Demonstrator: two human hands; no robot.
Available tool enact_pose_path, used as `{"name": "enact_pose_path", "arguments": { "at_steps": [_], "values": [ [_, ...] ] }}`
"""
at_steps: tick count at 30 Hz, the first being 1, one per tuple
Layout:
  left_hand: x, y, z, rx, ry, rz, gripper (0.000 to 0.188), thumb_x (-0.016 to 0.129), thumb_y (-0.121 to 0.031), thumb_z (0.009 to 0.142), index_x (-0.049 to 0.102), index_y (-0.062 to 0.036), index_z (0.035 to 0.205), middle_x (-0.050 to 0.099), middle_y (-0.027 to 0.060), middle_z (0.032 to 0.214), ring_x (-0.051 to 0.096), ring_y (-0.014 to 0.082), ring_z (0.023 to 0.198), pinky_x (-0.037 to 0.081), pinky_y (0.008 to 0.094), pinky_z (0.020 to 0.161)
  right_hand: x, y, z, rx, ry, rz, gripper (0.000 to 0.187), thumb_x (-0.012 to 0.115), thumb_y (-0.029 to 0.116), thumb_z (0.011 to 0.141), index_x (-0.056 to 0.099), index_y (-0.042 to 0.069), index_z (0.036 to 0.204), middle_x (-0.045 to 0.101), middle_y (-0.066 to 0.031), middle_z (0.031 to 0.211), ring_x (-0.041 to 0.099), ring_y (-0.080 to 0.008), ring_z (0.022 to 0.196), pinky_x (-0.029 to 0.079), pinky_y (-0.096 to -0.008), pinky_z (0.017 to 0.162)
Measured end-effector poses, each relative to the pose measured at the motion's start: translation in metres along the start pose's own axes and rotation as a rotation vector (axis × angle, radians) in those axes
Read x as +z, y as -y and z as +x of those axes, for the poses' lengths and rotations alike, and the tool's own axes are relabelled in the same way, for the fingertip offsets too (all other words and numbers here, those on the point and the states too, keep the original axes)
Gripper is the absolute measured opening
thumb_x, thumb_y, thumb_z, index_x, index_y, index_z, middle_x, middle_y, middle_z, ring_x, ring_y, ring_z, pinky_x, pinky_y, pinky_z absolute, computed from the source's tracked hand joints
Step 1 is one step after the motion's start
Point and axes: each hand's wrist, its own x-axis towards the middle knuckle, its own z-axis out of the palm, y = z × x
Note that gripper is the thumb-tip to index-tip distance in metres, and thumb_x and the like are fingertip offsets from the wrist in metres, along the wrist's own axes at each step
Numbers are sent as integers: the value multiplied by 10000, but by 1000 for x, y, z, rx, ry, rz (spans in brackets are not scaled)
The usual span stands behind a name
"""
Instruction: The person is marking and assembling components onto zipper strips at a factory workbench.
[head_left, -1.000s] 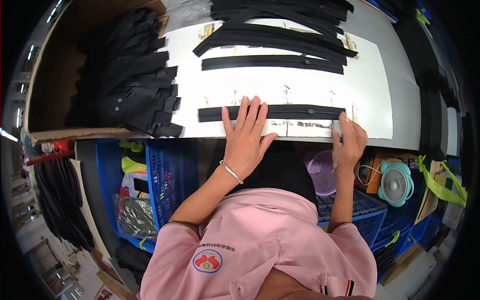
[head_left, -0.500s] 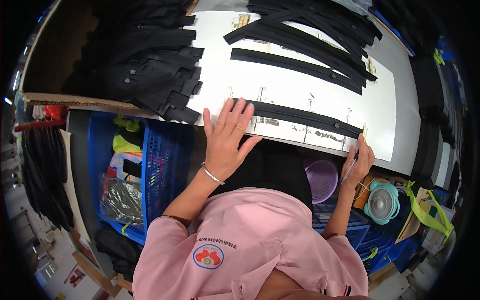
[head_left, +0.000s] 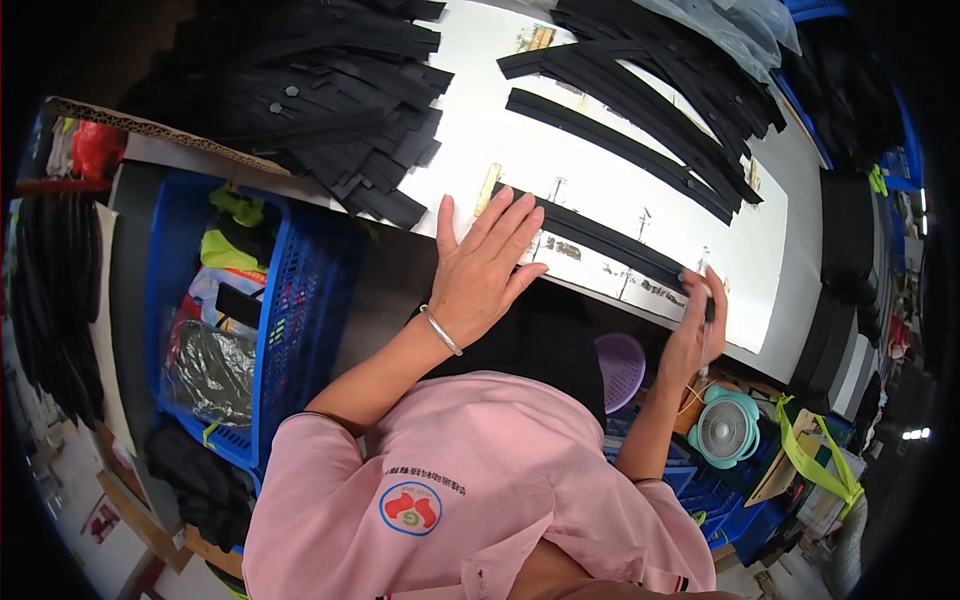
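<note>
A narrow black fabric strip (head_left: 610,236) lies along the near edge of a white marked board (head_left: 590,180). My left hand (head_left: 480,265) rests flat over its left end, fingers stretched out. At the right end, my right hand (head_left: 688,338) touches the strip with its fingertips. A slim clear pen (head_left: 709,312) with a dark grip is held between those fingers, one end sticking out beyond them toward the board. Farther back on the board is another black strip (head_left: 610,150), set apart from the crossed ones behind it.
Overlapping black strips (head_left: 350,120) pile up at the left, and more crossed strips (head_left: 660,80) lie at the back right. Below the table's edge stand a blue basket (head_left: 268,330) with bagged things, a purple basket (head_left: 622,372) and a small turquoise fan (head_left: 724,430).
The view has turned and shifted. In my right hand the pen has swung upright, its end now showing past the fingertips. My left hand stays on the strip's left end.
</note>
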Motion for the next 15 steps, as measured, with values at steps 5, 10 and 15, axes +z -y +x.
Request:
{"name": "enact_pose_path", "arguments": {
  "at_steps": [5, 10, 15],
  "values": [
    [7, 3, -2, 3, -57, -6, 589, 733, -295, 888, 569, -133, 1430, 543, 8, 1480, 420, 221, 1436, 50, 573, 1201, 59, 43, 7, 120, 319, 306, 219, 622, 136, 1014, 718, -19, 1137, 705, -51, 835, 558, -44, 664, 434, -188, 603],
    [7, 2, -2, -9, -62, -15, 583, 739, -295, 881, 581, -137, 1420, 550, 10, 1472, 428, 219, 1431, 68, 554, 1197, 106, 55, 4, 188, 419, 413, 184, 659, 138, 996, 725, -30, 1031, 707, -47, 814, 558, -48, 627, 435, -196, 576],
    [8, 4, -3, -5, -71, 8, 556, 722, -324, 894, 592, -129, 1399, 542, 4, 1474, 414, 204, 1437, 79, 557, 1197, 118, 45, 0, -21, 460, 178, 201, 674, 149, 992, 688, -49, 1024, 720, -63, 818, 598, -61, 654, 461, -227, 586]
  ]
}}
